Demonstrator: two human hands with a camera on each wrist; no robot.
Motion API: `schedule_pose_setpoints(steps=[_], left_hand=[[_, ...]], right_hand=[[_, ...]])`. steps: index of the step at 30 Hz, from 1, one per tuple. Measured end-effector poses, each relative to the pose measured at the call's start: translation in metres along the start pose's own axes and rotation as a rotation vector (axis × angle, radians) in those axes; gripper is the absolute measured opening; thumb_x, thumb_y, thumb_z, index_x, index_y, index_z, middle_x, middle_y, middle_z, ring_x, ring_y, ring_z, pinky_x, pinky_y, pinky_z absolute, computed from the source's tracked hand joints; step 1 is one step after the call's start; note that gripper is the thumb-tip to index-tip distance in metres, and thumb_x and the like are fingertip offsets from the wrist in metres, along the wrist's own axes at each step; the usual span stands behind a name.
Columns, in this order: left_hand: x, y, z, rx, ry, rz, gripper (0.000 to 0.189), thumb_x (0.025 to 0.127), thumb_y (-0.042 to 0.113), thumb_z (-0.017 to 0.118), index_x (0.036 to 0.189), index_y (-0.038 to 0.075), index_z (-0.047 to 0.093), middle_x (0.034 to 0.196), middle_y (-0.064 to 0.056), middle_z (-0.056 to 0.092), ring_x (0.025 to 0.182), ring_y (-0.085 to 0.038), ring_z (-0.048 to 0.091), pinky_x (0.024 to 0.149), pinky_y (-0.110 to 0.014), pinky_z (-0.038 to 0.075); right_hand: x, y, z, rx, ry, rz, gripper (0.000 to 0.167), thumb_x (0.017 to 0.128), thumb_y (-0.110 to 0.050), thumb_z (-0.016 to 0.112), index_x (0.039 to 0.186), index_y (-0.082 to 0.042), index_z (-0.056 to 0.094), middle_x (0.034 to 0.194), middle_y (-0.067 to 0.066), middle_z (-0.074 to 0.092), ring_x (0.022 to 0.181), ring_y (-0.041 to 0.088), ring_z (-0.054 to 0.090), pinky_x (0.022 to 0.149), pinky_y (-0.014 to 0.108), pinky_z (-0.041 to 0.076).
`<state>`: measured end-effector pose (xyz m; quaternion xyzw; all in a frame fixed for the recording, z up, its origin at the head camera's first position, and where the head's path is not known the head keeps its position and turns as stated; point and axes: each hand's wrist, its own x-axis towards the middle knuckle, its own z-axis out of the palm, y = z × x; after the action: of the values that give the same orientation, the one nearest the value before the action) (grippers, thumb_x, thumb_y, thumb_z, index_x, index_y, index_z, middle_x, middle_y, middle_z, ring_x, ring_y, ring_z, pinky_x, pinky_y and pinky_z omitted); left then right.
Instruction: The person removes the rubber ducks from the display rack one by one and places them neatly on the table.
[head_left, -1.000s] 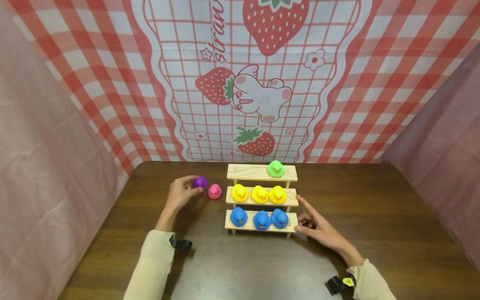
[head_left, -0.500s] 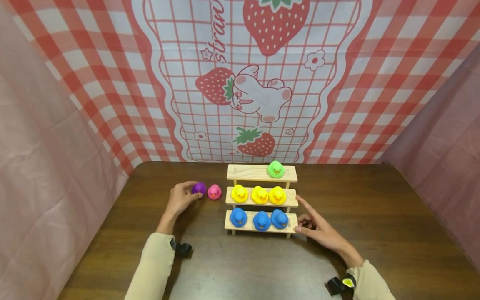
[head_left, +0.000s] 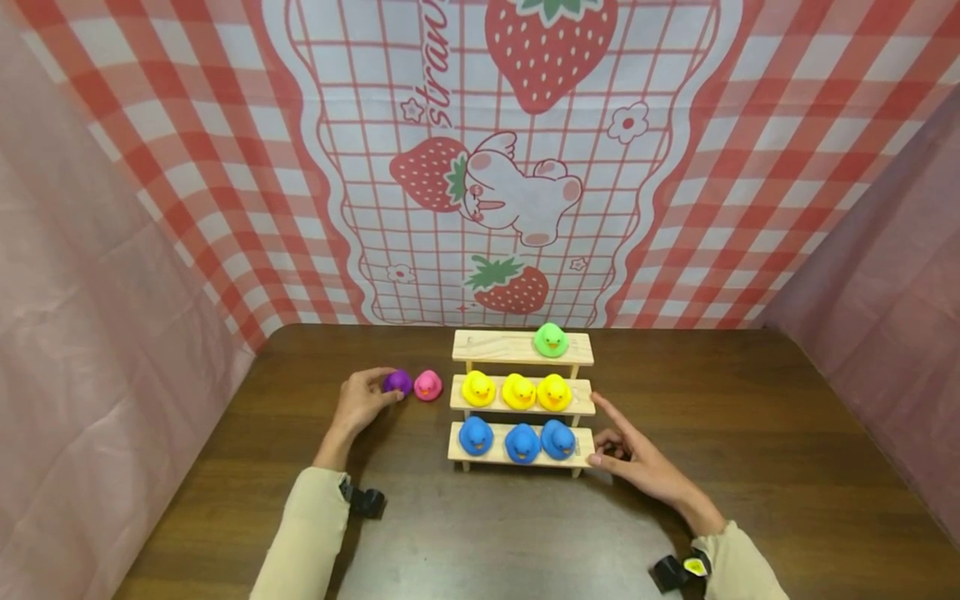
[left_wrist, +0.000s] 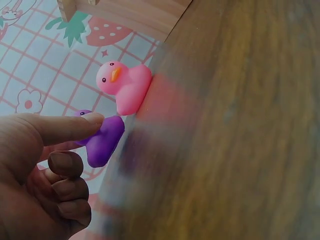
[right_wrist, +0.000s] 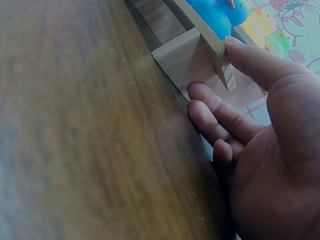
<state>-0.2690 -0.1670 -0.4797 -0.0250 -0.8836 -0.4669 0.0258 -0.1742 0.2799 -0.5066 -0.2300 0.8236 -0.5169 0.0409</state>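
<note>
My left hand point(head_left: 362, 402) pinches a purple rubber duck point(head_left: 398, 383) between thumb and fingers, low at the tabletop. Just right of it sits a pink rubber duck point(head_left: 427, 386), upright on the table; the left wrist view shows the purple duck point(left_wrist: 105, 144) tilted beside it. My right hand point(head_left: 636, 457) rests against the right end of a three-tier wooden rack point(head_left: 495, 346). Its thumb touches the lowest shelf's end point(right_wrist: 220, 62), the index finger reaches straight to the middle shelf, and the other fingers bend loosely below.
On the rack stand a green duck point(head_left: 551, 340) on top, three yellow ducks point(head_left: 518, 391) on the middle shelf and three blue ducks point(head_left: 522, 443) on the lowest. A strawberry-print cloth point(head_left: 517, 183) hangs behind the brown wooden table point(head_left: 465, 533).
My left hand has brought the purple duck down to the table, left of the pink duck. My right hand stays at the rack's end.
</note>
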Motion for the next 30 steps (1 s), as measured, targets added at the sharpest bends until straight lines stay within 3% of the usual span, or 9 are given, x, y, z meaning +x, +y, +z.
schedule_pose_setpoints(steps=[14, 30], left_hand=[[0.0003, -0.0021, 0.002, -0.012, -0.01, -0.025, 0.043, 0.08, 0.008, 0.081, 0.121, 0.002, 0.071, 0.054, 0.001, 0.051, 0.048, -0.008, 0.041, 0.045, -0.022, 0.032], [0.0028, -0.0068, 0.0026, 0.0, -0.016, -0.028, 0.048, 0.079, 0.01, 0.083, 0.123, 0.002, 0.069, 0.052, 0.005, 0.047, 0.047, -0.006, 0.04, 0.044, -0.022, 0.032]], right_hand=[[-0.001, -0.0016, 0.0011, 0.014, -0.004, 0.001, 0.086, 0.094, -0.004, 0.065, 0.162, -0.014, 0.012, 0.091, 0.008, 0.069, 0.082, 0.003, 0.059, 0.065, 0.025, 0.045], [0.0003, -0.0007, -0.0001, 0.006, -0.003, -0.004, 0.086, 0.094, -0.003, 0.065, 0.161, -0.013, 0.013, 0.09, 0.007, 0.069, 0.08, 0.004, 0.059, 0.064, 0.026, 0.044]])
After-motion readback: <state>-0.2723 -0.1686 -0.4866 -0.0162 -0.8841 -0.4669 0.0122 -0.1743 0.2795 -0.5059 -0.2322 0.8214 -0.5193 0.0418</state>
